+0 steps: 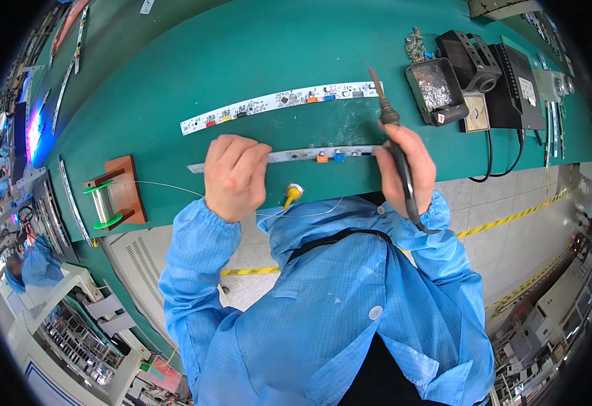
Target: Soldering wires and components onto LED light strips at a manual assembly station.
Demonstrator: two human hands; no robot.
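My left hand is closed around the left part of a narrow white circuit board strip. This strip looks tipped toward its edge and carries orange and blue connectors. My right hand grips a soldering iron, its tip pointing up and away from me. The right fingers also touch or nearly touch the strip's right end. Beyond both hands, a second circuit board strip lies face up with red, yellow, orange and blue connectors. A thin solder wire runs to my left hand; whether the fingers pinch it is hidden.
At left, a solder spool sits on a brown wooden stand. A black tray of solder scraps, an iron holder and a black box with cables stand at right. A yellow plug is at the table's front edge.
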